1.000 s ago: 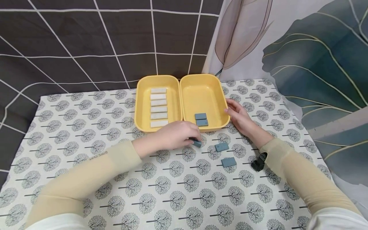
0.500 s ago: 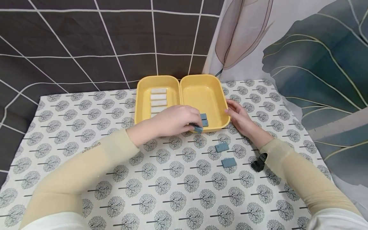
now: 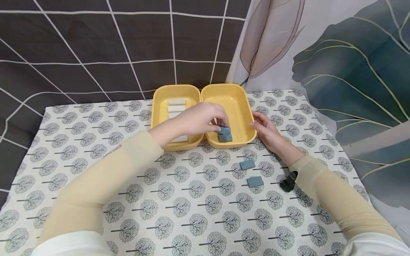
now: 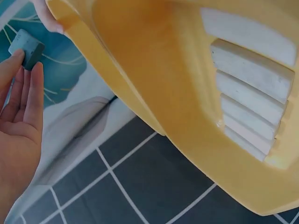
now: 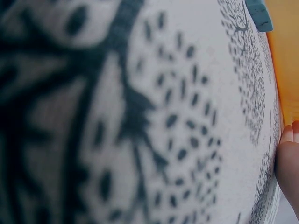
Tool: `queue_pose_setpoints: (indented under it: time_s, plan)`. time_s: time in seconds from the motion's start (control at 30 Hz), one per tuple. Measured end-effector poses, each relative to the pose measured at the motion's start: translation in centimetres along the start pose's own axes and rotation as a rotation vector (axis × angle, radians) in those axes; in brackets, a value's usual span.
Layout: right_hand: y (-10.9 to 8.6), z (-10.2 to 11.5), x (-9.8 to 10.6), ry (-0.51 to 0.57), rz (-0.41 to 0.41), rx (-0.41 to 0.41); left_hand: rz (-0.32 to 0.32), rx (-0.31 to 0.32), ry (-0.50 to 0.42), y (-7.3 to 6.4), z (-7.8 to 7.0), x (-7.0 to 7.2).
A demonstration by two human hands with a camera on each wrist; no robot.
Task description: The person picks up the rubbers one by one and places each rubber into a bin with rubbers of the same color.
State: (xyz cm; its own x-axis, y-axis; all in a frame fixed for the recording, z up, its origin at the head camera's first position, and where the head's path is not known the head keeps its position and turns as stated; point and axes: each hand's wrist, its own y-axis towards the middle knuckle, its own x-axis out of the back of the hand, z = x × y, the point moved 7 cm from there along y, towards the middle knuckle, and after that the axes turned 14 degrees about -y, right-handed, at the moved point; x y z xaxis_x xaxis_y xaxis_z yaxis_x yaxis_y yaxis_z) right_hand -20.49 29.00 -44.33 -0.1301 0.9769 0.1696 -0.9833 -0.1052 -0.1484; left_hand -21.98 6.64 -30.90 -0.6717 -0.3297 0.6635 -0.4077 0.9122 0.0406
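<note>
My left hand (image 3: 206, 117) pinches a small blue-grey rectangular block (image 4: 26, 49) between thumb and fingertips, over the right yellow box (image 3: 241, 106). Below it, another blue-grey block (image 3: 225, 137) lies on the box floor near the front wall; a further one is mostly covered by the held block. My right hand (image 3: 268, 131) rests at this box's right side, thumb at the rim and fingers along the outer wall. In the right wrist view its fingertips meet the yellow wall. Two loose blue-grey blocks, one nearer the boxes (image 3: 247, 164) and one nearer me (image 3: 255, 181), lie on the cloth.
The left yellow box (image 3: 157, 103) stands side by side with the right one and holds a column of several white blocks (image 4: 252, 74), partly hidden by my left hand in the head view. A tree-patterned cloth (image 3: 179, 220) covers the table. A dark grid-patterned curtain (image 3: 141, 39) hangs behind.
My left hand has carried its blue-grey block from the cloth in front, up over the front wall and into the right box. My right hand has stayed at the rim.
</note>
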Motion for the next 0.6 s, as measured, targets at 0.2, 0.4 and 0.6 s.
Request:
queue_pose_setpoints:
  time_s: [0.2,0.4,0.6]
  plan:
    - [0.0,-0.1,0.0,0.008,-0.004,-0.015,-0.037,0.016,-0.043,1.2,1.7,1.2]
    - [0.0,-0.2,0.1,-0.007,0.002,-0.015,-0.053,0.061,-0.042,2.3,3.4,1.9]
    - [0.0,-0.1,0.0,-0.008,0.001,-0.005,-0.055,0.089,-0.052,3.0,4.4,1.8]
